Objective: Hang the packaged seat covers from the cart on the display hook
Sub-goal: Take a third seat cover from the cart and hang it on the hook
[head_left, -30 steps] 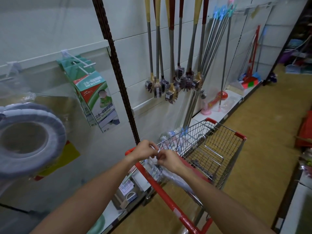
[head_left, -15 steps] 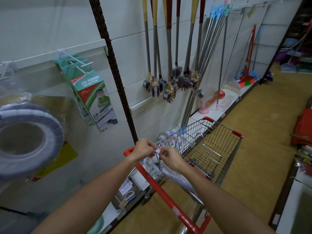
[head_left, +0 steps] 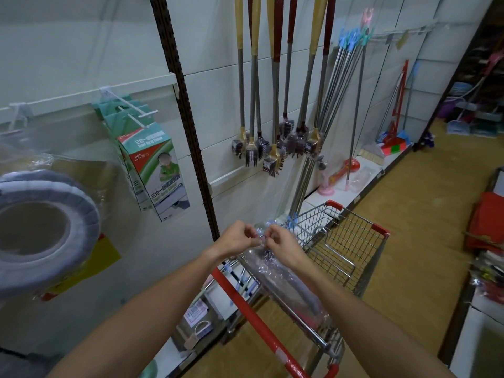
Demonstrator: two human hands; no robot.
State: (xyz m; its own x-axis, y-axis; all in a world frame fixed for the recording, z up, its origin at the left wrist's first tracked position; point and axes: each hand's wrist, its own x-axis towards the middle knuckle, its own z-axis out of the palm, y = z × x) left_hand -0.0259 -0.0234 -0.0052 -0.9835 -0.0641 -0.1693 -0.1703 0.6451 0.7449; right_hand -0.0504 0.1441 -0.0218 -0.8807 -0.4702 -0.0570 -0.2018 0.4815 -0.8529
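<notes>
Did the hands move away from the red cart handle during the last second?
No. Both the left hand and right hand stay together just above the cart's red handle, pinching the clear package.

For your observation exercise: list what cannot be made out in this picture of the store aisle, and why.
- Head view: the pinch between left hand and right hand, hidden by curled fingers.
- Packaged seat cover: contents blurred by crinkled plastic, partly behind the right forearm.
- Hanging seat cover: cut off by the left edge.

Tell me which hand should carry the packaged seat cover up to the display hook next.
Probably the left hand. Both hands pinch the top of the packaged seat cover over the cart, but the hook and hung cover are on the left wall; the right hand would cross over.
</notes>
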